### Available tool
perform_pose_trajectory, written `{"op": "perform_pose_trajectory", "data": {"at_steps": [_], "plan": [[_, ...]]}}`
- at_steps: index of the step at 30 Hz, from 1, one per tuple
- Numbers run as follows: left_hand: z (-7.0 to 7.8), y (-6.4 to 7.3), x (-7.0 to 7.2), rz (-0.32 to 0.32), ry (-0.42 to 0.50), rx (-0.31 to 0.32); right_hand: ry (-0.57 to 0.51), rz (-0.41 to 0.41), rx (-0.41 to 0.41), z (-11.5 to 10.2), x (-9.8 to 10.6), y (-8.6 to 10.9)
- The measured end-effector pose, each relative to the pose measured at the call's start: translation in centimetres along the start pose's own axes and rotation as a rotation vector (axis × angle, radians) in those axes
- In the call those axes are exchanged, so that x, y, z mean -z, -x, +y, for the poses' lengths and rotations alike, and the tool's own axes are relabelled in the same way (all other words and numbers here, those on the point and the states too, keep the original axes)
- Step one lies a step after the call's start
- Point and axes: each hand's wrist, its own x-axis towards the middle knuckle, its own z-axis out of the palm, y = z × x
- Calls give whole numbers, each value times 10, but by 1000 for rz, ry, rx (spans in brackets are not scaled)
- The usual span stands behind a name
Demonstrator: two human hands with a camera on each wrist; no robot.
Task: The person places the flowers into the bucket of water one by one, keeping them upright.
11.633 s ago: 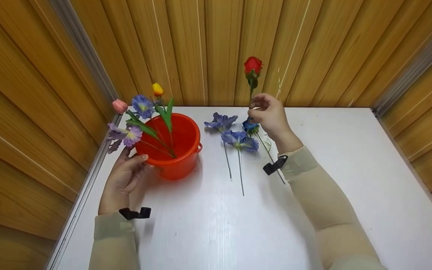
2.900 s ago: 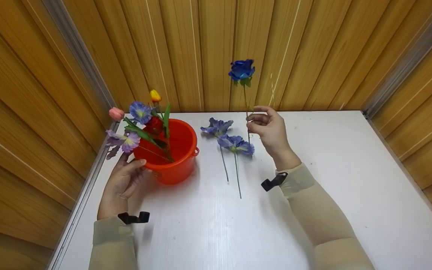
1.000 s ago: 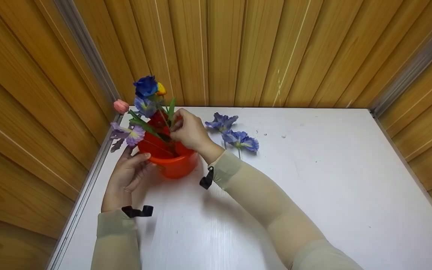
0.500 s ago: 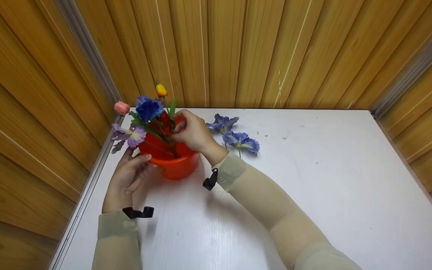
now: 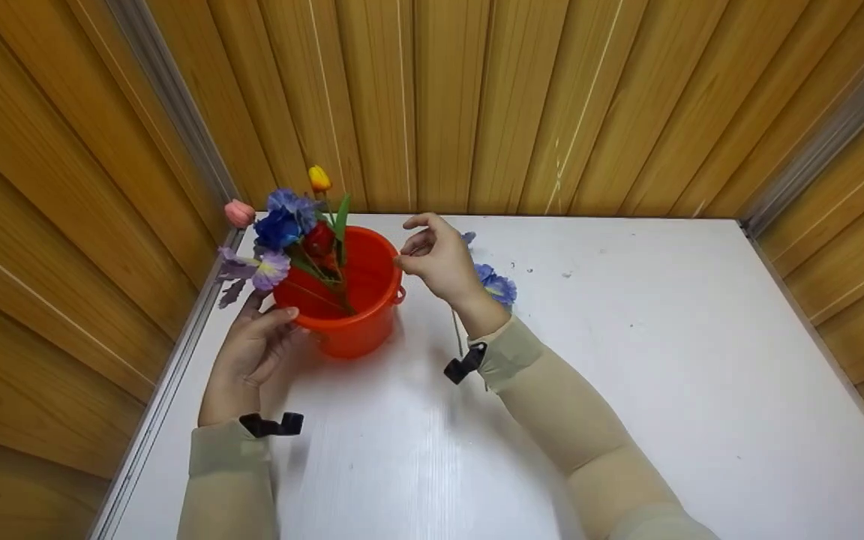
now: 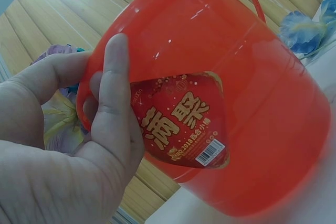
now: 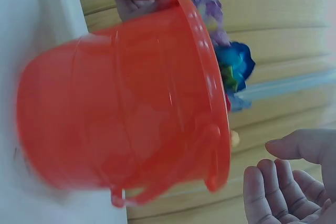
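A red plastic bucket [image 5: 361, 341] stands on the left of the table. My left hand [image 5: 248, 352] holds its near-left rim between thumb and fingers; the left wrist view shows a label [image 6: 184, 121] beside that thumb. Artificial flowers lean leftward in the bucket: a blue rose [image 5: 274, 229], a red rose [image 5: 319, 241], a pink tulip [image 5: 239, 213], a yellow tulip [image 5: 319, 178], a blue-violet ruffled flower [image 5: 293, 202] and a pale purple one [image 5: 268, 271]. Just right of the rim hovers my right hand [image 5: 443, 262], fingers loosely bent around nothing.
Two blue-violet flowers, one nearer [image 5: 499, 285] and one farther [image 5: 469, 238], lie on the white table [image 5: 664, 360], partly hidden by the right hand and arm. Wood-look panels [image 5: 447, 105] enclose the table at the back and sides.
Since the earliest frame, the red rose and then the blue rose went into the bucket. My right hand has let go of the blue rose and moved right, out of the bucket; the rose sagged lower.
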Motion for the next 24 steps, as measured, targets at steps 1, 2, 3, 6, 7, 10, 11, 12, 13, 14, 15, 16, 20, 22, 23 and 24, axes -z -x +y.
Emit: {"op": "perform_pose_trajectory", "data": {"at_steps": [1,2,3,6,7,10,11,12,13,14,15,16,20,22,23,24], "plan": [[1,1,1,1,-3,-1,-9,8,3,2,3,1],[1,1,2,2,-2,-2,-16,15,4,4,6,3],[2,2,3,4,-4,-1,-22,22,0,6,8,4],[2,5,6,7,-4,-1,-35,40,-11,11,16,9],[2,6,7,7,-5,-1,-35,45,-16,12,19,11],[2,7,6,11,-9,3,-19,64,-24,18,30,18],[2,7,6,10,-8,6,-8,70,-26,20,34,20],[2,6,5,12,-9,9,1,80,-29,23,39,23],[2,6,5,9,-8,10,12,88,-32,26,43,26],[2,5,4,5,-5,10,19,98,-34,28,48,29],[2,4,3,0,-3,12,27,112,-39,31,53,32],[2,4,3,-6,-1,12,26,125,-46,34,57,35],[4,3,2,-18,1,8,33,171,-85,46,71,45],[4,4,2,-14,2,7,38,182,-105,51,75,49],[4,5,3,-12,3,5,45,184,-115,53,77,50],[4,6,3,-11,3,5,48,185,-124,55,78,52]]}}
